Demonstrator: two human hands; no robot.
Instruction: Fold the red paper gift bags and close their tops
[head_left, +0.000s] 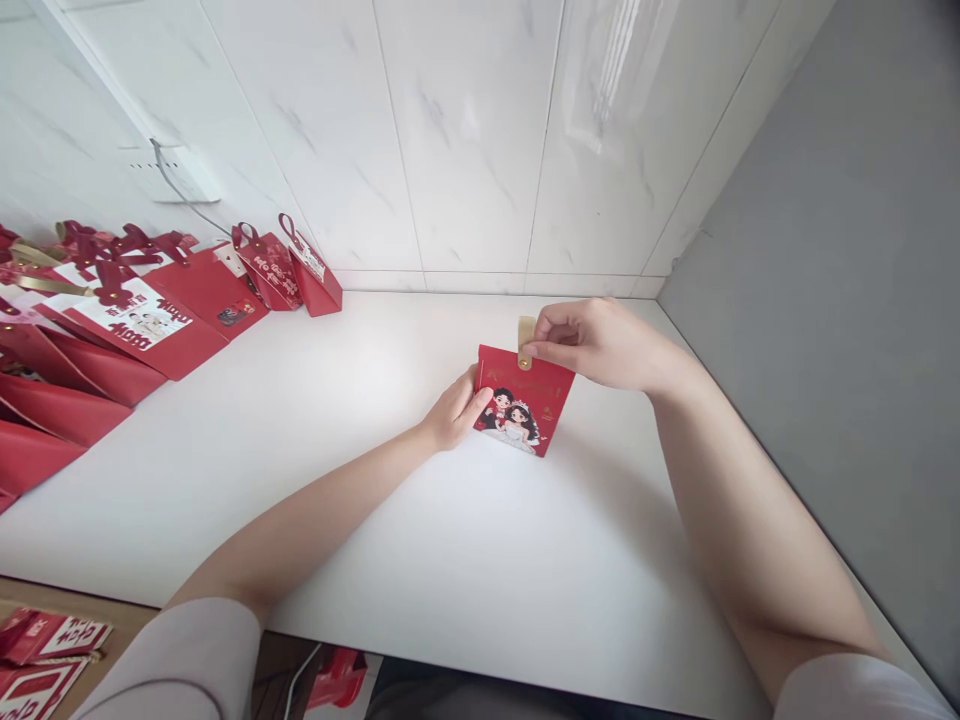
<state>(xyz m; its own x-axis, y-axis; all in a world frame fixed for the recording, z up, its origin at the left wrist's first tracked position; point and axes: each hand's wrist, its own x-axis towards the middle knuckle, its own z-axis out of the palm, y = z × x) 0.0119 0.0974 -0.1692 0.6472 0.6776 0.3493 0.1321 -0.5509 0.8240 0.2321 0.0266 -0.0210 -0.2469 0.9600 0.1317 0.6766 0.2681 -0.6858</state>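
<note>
- Red bag (pixel 555 400): right of centre over the white desk (pixel 360 540), between both hands; can't tell if its base touches the desk.
- Bag pose: top edge with gold strap (pixel 526 328) points at the tiled wall (pixel 465 150), base toward the person. Printed couple faces the camera. Top and bottom edges slope down to the right.
- Long axis: bag is foreshortened, so can't tell which side is longer.
- Left hand (pixel 454 408): clamped on the bag's left edge, thumb on the front face, other fingers mostly hidden.
- Right hand (pixel 600 342): thumb and forefinger together, pinching the strap near its gold stud; remaining fingers curled.
- Other red bags (pixel 191 335): packed along the desk's left end, well apart from the held one, several with ribbon loops on top.
</note>
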